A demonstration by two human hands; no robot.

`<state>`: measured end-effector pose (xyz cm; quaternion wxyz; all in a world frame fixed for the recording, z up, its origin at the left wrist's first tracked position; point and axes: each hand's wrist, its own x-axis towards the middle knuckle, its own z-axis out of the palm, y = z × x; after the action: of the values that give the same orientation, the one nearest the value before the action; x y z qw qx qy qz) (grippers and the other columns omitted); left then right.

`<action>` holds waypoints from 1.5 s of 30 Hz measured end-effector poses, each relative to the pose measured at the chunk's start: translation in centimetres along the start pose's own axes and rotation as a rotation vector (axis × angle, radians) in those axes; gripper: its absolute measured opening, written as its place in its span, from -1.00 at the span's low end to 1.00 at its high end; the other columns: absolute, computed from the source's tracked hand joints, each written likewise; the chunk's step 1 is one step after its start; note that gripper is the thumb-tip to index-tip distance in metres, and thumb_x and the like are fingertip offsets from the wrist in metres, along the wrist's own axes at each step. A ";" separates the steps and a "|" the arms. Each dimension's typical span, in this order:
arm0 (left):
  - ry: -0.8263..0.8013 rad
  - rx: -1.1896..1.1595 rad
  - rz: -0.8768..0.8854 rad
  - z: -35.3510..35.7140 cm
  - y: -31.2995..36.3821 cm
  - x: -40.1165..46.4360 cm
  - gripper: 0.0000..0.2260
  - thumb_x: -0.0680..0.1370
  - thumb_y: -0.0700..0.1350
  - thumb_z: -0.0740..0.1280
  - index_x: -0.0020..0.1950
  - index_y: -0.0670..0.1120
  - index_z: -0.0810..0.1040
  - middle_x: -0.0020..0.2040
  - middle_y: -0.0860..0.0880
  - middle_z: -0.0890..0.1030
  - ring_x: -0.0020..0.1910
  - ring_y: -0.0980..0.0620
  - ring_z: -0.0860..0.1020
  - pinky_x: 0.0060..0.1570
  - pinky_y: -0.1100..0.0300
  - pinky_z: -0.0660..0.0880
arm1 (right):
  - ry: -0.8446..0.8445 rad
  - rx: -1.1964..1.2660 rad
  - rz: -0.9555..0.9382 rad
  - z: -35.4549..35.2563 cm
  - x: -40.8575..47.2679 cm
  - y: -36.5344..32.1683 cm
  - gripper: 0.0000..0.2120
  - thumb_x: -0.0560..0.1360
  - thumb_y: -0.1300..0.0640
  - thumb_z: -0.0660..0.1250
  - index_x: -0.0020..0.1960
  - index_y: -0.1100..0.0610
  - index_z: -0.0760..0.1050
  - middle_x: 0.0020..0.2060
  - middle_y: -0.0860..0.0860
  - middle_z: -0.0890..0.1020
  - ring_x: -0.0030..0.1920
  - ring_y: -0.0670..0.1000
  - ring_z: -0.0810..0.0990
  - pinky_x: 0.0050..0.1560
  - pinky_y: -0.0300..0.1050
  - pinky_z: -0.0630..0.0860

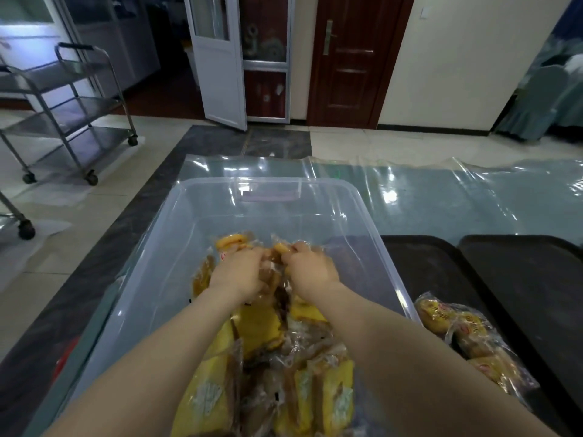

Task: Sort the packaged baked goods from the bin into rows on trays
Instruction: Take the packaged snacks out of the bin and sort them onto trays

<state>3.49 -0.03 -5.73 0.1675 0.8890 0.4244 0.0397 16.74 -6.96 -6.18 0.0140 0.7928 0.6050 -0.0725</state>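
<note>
A clear plastic bin (356, 209) stands in front of me, its near half filled with several packaged yellow cakes (262, 329) in clear wrappers. Both of my hands are inside it, side by side near the middle. My left hand (239, 271) is closed on a wrapped pastry packet (232, 241). Fingers of my right hand (310, 268) are closed on another wrapped pastry packet (280, 249). A black tray (419, 266) lies right of the bin, with several wrapped round buns (467, 335) on its near end. A second black tray (530, 272) lies further right.
A clear plastic sheet (441, 190) covers the floor under and beyond the bin and trays. A steel wheeled trolley (66, 111) stands at the left. A white door (217, 58) and a brown door (350, 58) are at the back.
</note>
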 end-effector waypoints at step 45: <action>0.031 -0.306 0.017 12.4 32.7 -8.8 -0.26 0.34 -0.07 0.49 0.46 0.11 0.23 0.47 0.03 0.27 0.46 -0.04 0.21 0.41 -0.11 0.20 | 0.109 1.007 -0.109 3.4 -21.6 35.2 -0.62 0.46 0.01 0.40 0.25 -0.12 0.44 0.33 -0.11 0.34 0.33 -0.02 0.36 0.32 0.10 0.39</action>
<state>24.79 -29.13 -5.92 0.2941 0.8560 0.4082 0.1190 44.66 -37.38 -8.97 -0.4052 0.6711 0.5355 -0.3141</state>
